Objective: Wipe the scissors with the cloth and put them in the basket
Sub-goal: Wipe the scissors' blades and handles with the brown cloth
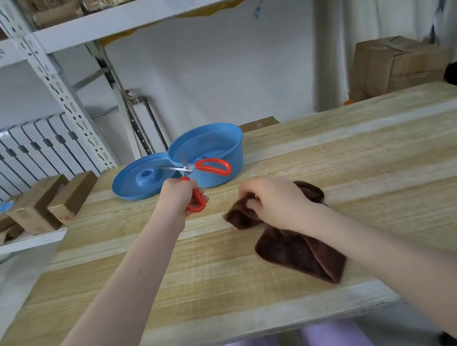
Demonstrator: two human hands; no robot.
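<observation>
The scissors (187, 168) are held in the air just in front of the basket (233, 148), their 2 steel blades splayed apart and 1 red plastic loop free. We judge them light, rigid and slick on the metal, with sharp edges. So the handles are the place to hold, and the cloth should run along the flat of each blade. The left hand (178, 195) is curled round the lower red loop. The right hand (276, 201) bunches the brown cloth (297, 254), a soft, plush, limp fold lying on the pale, grained wooden worktop (369, 165). The basket is round blue plastic with perforated walls; a shallow blue dish (136, 184) sits just beside it.
</observation>
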